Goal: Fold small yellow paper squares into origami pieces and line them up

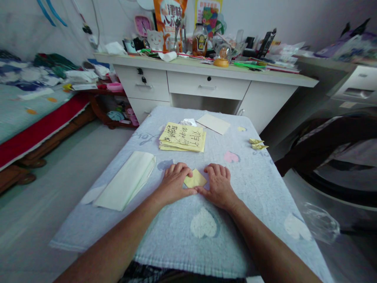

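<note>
Head view, clock centred on the small, roughly diamond-shaped piece of folded pale-yellow paper [195, 179], flat on a pale-blue, heart-patterned cloth [253, 214] over a table. At 9 o'clock, bare left hand [176, 181]: fingers curved, index finger and thumb at the paper's edge; whether pinching or merely pressing, cannot tell. At 3 o'clock, bare right hand [220, 186]: fingers bent, thumb at the lower edge beside the left thumb, index fingertip near the upper-right edge; firmness of hold, cannot tell.

Further out at 9 o'clock, one long, folded, pale greenish-white sheet [127, 181]. Between 11 and 12 o'clock, one stack of yellow paper sheets with black handwriting [183, 138]. At 12 o'clock, just beyond the stack, one crumpled silvery-white wrapper [188, 122]. Toward 1 o'clock, one off-white rectangular card [214, 124]. At 2 o'clock, two small, pointed, folded yellow paper shapes [258, 144], side by side. Beyond, at 12 o'clock, one white desk with drawers [188, 78].
</note>
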Available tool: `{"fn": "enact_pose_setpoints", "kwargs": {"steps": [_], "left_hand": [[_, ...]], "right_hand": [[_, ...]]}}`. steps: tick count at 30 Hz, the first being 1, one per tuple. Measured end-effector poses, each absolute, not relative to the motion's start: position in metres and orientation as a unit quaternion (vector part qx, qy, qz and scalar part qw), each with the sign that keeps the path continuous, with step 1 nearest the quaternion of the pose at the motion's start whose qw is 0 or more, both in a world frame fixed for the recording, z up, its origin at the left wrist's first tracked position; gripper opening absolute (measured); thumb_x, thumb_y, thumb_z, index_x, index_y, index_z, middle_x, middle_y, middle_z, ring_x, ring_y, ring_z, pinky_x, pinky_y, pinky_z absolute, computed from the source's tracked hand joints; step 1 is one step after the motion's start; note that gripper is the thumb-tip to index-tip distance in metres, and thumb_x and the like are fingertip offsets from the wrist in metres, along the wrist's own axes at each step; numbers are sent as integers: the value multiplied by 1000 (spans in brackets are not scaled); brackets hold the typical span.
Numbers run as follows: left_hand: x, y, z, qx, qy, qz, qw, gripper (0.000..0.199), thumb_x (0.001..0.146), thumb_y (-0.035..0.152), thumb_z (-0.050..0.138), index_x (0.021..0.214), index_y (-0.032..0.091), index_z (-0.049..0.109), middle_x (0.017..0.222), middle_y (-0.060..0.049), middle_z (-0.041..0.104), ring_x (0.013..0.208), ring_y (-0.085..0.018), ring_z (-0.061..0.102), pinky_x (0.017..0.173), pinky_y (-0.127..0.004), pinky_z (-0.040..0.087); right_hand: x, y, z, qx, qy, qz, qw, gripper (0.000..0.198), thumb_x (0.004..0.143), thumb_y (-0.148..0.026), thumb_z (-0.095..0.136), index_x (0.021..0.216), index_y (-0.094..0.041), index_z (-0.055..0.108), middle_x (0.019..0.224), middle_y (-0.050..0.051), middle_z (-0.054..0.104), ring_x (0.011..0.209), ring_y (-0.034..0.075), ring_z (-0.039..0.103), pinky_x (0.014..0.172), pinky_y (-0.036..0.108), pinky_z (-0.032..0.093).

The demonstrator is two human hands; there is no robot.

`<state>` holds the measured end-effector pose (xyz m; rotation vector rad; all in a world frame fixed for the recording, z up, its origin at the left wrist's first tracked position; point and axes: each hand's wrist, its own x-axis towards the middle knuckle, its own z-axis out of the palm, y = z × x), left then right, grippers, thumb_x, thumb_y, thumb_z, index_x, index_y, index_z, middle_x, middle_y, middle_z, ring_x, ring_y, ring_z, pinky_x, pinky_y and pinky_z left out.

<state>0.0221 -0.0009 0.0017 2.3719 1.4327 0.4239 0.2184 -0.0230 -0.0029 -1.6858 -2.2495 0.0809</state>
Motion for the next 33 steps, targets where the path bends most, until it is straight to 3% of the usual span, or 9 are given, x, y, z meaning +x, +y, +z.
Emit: {"fn": "enact_pose_setpoints", "kwargs": {"steps": [5, 8, 12, 21, 28, 31, 33], "left_hand": [[21, -1, 3, 835, 504, 141, 171, 48, 63, 46, 76, 99, 26, 51, 114, -1, 48, 104, -26, 45, 86, -40, 37], [21, -2, 5, 835, 503, 136, 177, 48, 63, 45, 76, 100, 27, 51, 115, -1, 47, 105, -26, 44, 87, -40, 37], [20, -3, 7, 838, 497, 135, 181, 44, 66, 43, 74, 100, 27, 51, 116, -2, 47, 106, -26, 44, 88, -40, 37], [17, -5, 2, 858, 461, 157, 166, 48, 78, 43, 65, 125, 35, 54, 128, -5, 44, 115, -29, 41, 98, -46, 33], [14, -4, 2, 868, 444, 138, 174, 51, 77, 49, 65, 126, 40, 55, 146, -3, 35, 130, -34, 30, 104, -53, 27], [12, -3, 2, 867, 444, 135, 180, 57, 74, 52, 68, 127, 41, 54, 148, -3, 33, 131, -34, 29, 105, -52, 26], [12, -2, 1, 867, 445, 132, 179, 60, 71, 51, 71, 128, 41, 53, 148, -3, 34, 131, -33, 30, 105, -52, 26]], "right_hand": [[222, -21, -1, -591, -788, 49, 166, 48, 81, -60, 52, 108, -20, 51, 118, 12, 52, 106, 29, 44, 94, 47, 31], [225, -20, 1, -592, -783, 81, 172, 31, 90, -46, 45, 108, -22, 51, 117, 10, 54, 106, 26, 45, 93, 43, 32], [225, -20, 2, -597, -781, 77, 168, 25, 87, -35, 54, 107, -21, 52, 119, 9, 54, 109, 26, 43, 94, 43, 31], [221, -23, 1, -592, -788, 50, 162, 48, 77, -54, 62, 110, -21, 52, 122, 11, 51, 111, 29, 42, 97, 48, 29], [221, -24, 0, -587, -791, 51, 167, 64, 73, -70, 55, 111, -19, 52, 120, 13, 51, 111, 32, 42, 98, 51, 29], [224, -22, 1, -585, -791, 65, 168, 61, 74, -68, 57, 111, -19, 52, 121, 13, 51, 112, 31, 42, 97, 50, 30], [225, -22, 1, -587, -787, 78, 171, 48, 82, -59, 54, 110, -20, 52, 120, 12, 52, 111, 29, 43, 96, 48, 31]]}}
